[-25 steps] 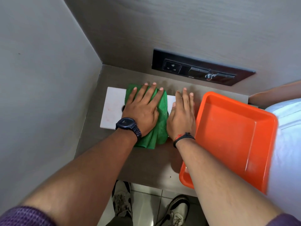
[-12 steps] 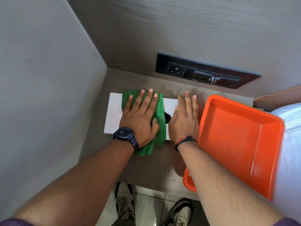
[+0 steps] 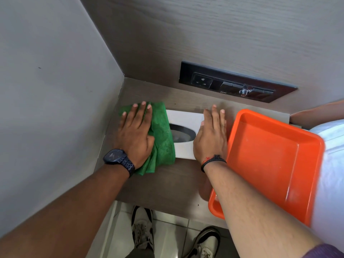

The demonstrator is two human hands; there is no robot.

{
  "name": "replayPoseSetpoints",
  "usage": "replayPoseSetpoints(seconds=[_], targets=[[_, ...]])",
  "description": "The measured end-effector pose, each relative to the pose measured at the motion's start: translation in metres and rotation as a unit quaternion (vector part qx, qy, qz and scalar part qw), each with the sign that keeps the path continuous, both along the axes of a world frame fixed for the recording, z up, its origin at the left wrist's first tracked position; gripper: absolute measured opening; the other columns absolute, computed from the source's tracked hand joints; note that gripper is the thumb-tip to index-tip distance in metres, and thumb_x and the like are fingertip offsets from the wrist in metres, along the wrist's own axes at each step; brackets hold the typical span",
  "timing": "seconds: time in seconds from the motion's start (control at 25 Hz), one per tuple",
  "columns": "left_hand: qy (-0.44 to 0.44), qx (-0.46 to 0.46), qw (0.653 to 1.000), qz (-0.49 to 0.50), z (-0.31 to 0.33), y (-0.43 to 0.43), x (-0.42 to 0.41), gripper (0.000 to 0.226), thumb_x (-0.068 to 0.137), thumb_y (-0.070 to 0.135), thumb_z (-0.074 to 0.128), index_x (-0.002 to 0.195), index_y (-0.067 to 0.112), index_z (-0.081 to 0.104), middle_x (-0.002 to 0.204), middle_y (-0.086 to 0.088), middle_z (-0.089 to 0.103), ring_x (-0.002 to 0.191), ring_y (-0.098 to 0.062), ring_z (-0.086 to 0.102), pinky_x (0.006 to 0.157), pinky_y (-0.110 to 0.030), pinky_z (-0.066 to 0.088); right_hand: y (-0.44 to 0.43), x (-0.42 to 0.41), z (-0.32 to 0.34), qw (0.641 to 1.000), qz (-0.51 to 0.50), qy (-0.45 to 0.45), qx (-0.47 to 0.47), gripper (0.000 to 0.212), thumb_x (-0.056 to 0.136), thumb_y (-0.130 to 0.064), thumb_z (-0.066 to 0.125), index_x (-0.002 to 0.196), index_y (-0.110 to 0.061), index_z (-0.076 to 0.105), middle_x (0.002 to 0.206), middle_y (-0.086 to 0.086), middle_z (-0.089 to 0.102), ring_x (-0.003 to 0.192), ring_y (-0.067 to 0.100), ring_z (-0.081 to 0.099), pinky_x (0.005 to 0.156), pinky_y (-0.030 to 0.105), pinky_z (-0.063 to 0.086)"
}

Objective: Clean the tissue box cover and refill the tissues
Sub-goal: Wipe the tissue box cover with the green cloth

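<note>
Nearest, below the worktop's front edge, two sneakers stand on pale floor tiles. Both forearms reach forward over the brown wood-grain worktop. An orange tray sits at the right, its near corner overhanging the worktop's edge, with a white sheet just beyond its right rim.

The left hand, a dark watch on its wrist, lies flat with fingers spread on a green cloth, pressing it down rather than gripping it; the cloth covers the left end of the tissue box cover and spills onto the worktop toward the wrist. The right hand, a dark band at its wrist, lies flat and open on the cover's right end, holding nothing, close beside the tray.

The cover is a white, flat-topped rectangle lying in the middle of the worktop between the left wall and the tray. Its top has a dark oval opening, partly hidden by the cloth; the inside looks dark grey.

Farther back, a black socket panel is set in the wood-grain wall.
</note>
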State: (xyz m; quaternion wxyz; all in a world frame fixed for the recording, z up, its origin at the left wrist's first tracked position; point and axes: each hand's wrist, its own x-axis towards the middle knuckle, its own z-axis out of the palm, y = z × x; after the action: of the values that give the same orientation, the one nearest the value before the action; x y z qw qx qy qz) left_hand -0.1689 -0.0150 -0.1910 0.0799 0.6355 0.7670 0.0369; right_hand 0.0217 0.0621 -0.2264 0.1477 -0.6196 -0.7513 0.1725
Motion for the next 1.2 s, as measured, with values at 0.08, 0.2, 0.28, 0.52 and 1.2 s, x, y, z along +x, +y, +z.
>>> replayPoseSetpoints(seconds=[0.08, 0.2, 0.28, 0.52, 1.2], targets=[[0.004, -0.009, 1.000, -0.009, 0.000, 0.000, 0.007, 0.074, 0.074, 0.023, 0.035, 0.146, 0.005, 0.029, 0.153, -0.015, 0.031, 0.141, -0.034, 0.023, 0.115, -0.051, 0.016, 0.000, 0.000, 0.000, 1.000, -0.003, -0.002, 0.001, 0.046, 0.095, -0.011, 0.031, 0.141, -0.008, 0.038, 0.156, 0.010, 0.028, 0.146, 0.030, 0.013, 0.119, 0.044, 0.015], [0.016, -0.008, 1.000, -0.022, -0.003, 0.021, 0.015, 0.071, 0.078, 0.025, 0.037, 0.146, 0.008, 0.029, 0.153, -0.012, 0.032, 0.141, -0.032, 0.025, 0.115, -0.050, 0.014, -0.001, -0.001, 0.000, 1.000, -0.001, -0.008, 0.000, 0.047, 0.094, -0.011, 0.031, 0.141, -0.009, 0.038, 0.156, 0.009, 0.027, 0.147, 0.030, 0.012, 0.119, 0.043, 0.013], [0.022, -0.007, 0.999, -0.029, -0.006, 0.028, 0.010, 0.070, 0.080, 0.025, 0.036, 0.147, 0.009, 0.028, 0.152, -0.013, 0.033, 0.140, -0.031, 0.026, 0.115, -0.049, 0.015, 0.000, -0.001, 0.000, 1.000, 0.000, -0.008, 0.001, 0.047, 0.094, -0.010, 0.032, 0.140, -0.009, 0.039, 0.156, 0.009, 0.028, 0.146, 0.030, 0.013, 0.119, 0.043, 0.014], [-0.022, -0.027, 0.998, 0.044, -0.004, 0.003, -0.033, 0.072, 0.079, 0.016, 0.040, 0.147, 0.004, 0.023, 0.154, -0.020, 0.025, 0.140, -0.041, 0.023, 0.111, -0.056, 0.024, 0.000, -0.001, 0.001, 1.000, -0.004, -0.006, 0.005, 0.045, 0.094, -0.007, 0.035, 0.139, -0.008, 0.040, 0.155, 0.010, 0.030, 0.146, 0.031, 0.014, 0.119, 0.043, 0.014], [0.002, -0.024, 1.000, 0.006, -0.001, 0.009, -0.014, 0.074, 0.076, 0.021, 0.037, 0.148, 0.005, 0.023, 0.155, -0.016, 0.025, 0.143, -0.035, 0.019, 0.115, -0.050, 0.014, -0.002, -0.003, 0.001, 1.000, -0.008, -0.012, 0.014, 0.046, 0.094, -0.011, 0.030, 0.139, -0.007, 0.041, 0.154, 0.011, 0.032, 0.146, 0.032, 0.015, 0.119, 0.044, 0.016]])
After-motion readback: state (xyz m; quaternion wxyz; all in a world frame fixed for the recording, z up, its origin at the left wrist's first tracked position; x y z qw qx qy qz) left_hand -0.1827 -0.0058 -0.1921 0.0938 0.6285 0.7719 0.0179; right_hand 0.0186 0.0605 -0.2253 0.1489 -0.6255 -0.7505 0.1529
